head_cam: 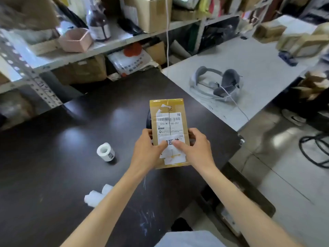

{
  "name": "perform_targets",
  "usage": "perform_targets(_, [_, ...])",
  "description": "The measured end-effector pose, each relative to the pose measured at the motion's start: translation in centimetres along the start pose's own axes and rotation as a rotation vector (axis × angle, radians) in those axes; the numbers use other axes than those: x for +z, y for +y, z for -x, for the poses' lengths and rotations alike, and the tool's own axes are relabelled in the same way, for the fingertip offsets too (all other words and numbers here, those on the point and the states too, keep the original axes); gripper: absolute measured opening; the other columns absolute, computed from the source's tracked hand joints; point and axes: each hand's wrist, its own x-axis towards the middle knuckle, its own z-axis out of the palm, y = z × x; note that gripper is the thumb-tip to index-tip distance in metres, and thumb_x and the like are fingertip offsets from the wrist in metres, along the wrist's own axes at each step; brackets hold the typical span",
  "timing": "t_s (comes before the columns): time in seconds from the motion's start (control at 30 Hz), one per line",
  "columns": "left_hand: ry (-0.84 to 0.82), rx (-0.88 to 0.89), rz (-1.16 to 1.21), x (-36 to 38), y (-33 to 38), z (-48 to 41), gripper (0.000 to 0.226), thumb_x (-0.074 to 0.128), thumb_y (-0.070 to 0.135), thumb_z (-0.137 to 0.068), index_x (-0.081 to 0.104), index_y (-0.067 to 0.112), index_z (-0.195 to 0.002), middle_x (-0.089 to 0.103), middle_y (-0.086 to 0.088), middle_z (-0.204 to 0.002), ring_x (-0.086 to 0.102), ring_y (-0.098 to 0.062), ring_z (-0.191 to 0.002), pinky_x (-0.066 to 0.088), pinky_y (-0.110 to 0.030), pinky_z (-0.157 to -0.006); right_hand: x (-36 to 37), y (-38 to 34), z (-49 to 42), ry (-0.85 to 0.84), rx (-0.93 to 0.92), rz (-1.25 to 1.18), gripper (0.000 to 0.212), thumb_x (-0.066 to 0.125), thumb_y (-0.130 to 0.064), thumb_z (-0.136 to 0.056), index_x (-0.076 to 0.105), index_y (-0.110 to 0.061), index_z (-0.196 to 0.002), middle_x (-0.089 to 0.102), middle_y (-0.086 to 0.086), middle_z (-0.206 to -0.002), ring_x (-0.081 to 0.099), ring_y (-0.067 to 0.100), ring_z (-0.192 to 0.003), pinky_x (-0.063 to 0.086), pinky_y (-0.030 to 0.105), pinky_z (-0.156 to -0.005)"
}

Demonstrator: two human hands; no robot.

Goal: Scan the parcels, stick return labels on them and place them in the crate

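A small brown cardboard parcel (169,122) with a barcode shipping label is held over the dark table (62,166). My left hand (148,152) grips its left edge, fingers behind and thumb on top. My right hand (194,148) grips the right edge the same way. Both thumbs press on a white return label (171,152) with dark characters on the near half of the parcel's top face. A roll of white labels (106,154) stands on the table to the left of my hands. No crate is visible.
Two white rolls (97,196) lie near the table's front, by my left forearm. A grey headset with a white cable (216,84) sits on the pale table (258,68) to the right. Metal shelves (106,45) full of boxes and bags stand behind. Black cables (315,148) lie on the floor at right.
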Motion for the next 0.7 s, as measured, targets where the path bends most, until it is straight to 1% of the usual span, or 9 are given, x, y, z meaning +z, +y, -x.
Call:
perform_targets(0.1, [-0.233,0.090,-0.046,4.1,1.7,2.0,0.034,0.071,0.025,-0.086,0.049,0.027,-0.112,0.057,0.023,-0.094,0.059,0.002,-0.082,0.044,-0.009,-0.053,-3.9,3.0,4.8,0.243,0.138,-0.043,0.035,0.078,-0.031,-0.079,0.060,-0.026,-0.108,0.068,-0.012,-0.108,0.065,0.006,-0.096,0.057,0.023,-0.075])
perform_targets(0.2, [-0.458,0.167,-0.090,9.2,3.0,5.0,0.038,0.071,0.027,-0.084,0.050,0.026,-0.116,0.061,0.016,-0.104,0.062,0.001,-0.087,0.044,-0.011,-0.060,-7.8,6.4,10.4,0.458,0.234,-0.127,0.029,0.079,-0.029,-0.079,0.062,-0.026,-0.102,0.071,-0.011,-0.101,0.068,0.005,-0.090,0.053,0.017,-0.066])
perform_targets(0.27, [-0.577,0.225,-0.122,12.8,3.7,7.3,0.042,0.071,0.028,-0.084,0.052,0.022,-0.121,0.063,0.014,-0.107,0.061,0.006,-0.082,0.045,-0.009,-0.057,-10.4,8.5,13.6,0.569,0.303,-0.163,0.027,0.078,-0.026,-0.080,0.062,-0.024,-0.101,0.071,-0.011,-0.099,0.068,0.005,-0.088,0.049,0.011,-0.060])
perform_targets(0.3, [-0.629,0.250,-0.136,14.6,4.1,8.5,0.043,0.071,0.029,-0.085,0.053,0.020,-0.123,0.063,0.013,-0.108,0.060,0.007,-0.080,0.045,-0.008,-0.055,-11.7,9.5,15.1,0.621,0.335,-0.179,0.028,0.079,-0.024,-0.080,0.063,-0.022,-0.102,0.071,-0.011,-0.099,0.068,0.006,-0.088,0.050,0.011,-0.061])
perform_targets(0.37, [-0.721,0.283,-0.158,18.1,4.6,10.7,0.044,0.070,0.028,-0.086,0.053,0.019,-0.125,0.064,0.011,-0.111,0.061,0.005,-0.082,0.045,-0.006,-0.055,-14.1,11.6,17.5,0.711,0.378,-0.208,0.029,0.079,-0.021,-0.079,0.063,-0.021,-0.103,0.072,-0.010,-0.098,0.068,0.008,-0.089,0.057,0.024,-0.071])
perform_targets(0.43, [-0.791,0.298,-0.177,21.6,5.1,12.3,0.047,0.071,0.028,-0.086,0.052,0.016,-0.128,0.065,0.008,-0.117,0.064,-0.004,-0.092,0.046,-0.008,-0.062,-16.6,13.4,19.2,0.772,0.419,-0.206,0.027,0.079,-0.021,-0.078,0.064,-0.022,-0.101,0.072,-0.012,-0.096,0.069,0.009,-0.088,0.059,0.032,-0.076])
perform_targets(0.5, [-0.838,0.310,-0.193,24.7,5.5,13.6,0.049,0.072,0.027,-0.086,0.052,0.015,-0.129,0.066,0.004,-0.119,0.064,-0.003,-0.090,0.048,-0.008,-0.064,-18.9,15.3,20.5,0.810,0.446,-0.193,0.027,0.079,-0.021,-0.078,0.063,-0.023,-0.100,0.072,-0.010,-0.097,0.069,0.010,-0.087,0.059,0.035,-0.076])
perform_targets(0.6, [-0.871,0.346,-0.225,29.3,6.0,14.8,0.047,0.073,0.024,-0.084,0.055,0.012,-0.126,0.067,0.003,-0.115,0.057,0.009,-0.078,0.044,-0.001,-0.059,-21.8,18.1,21.6,0.865,0.461,-0.190,0.025,0.079,-0.018,-0.077,0.062,-0.027,-0.093,0.071,-0.013,-0.091,0.068,0.003,-0.081,0.058,0.031,-0.071])
perform_targets(0.7, [-0.890,0.346,-0.270,33.2,6.0,15.0,0.048,0.072,0.025,-0.084,0.055,0.012,-0.126,0.067,0.002,-0.116,0.061,0.002,-0.082,0.046,-0.005,-0.063,-24.2,20.6,21.4,0.865,0.496,-0.186,0.023,0.078,-0.018,-0.078,0.062,-0.025,-0.092,0.070,-0.013,-0.090,0.066,-0.001,-0.079,0.057,0.027,-0.067])
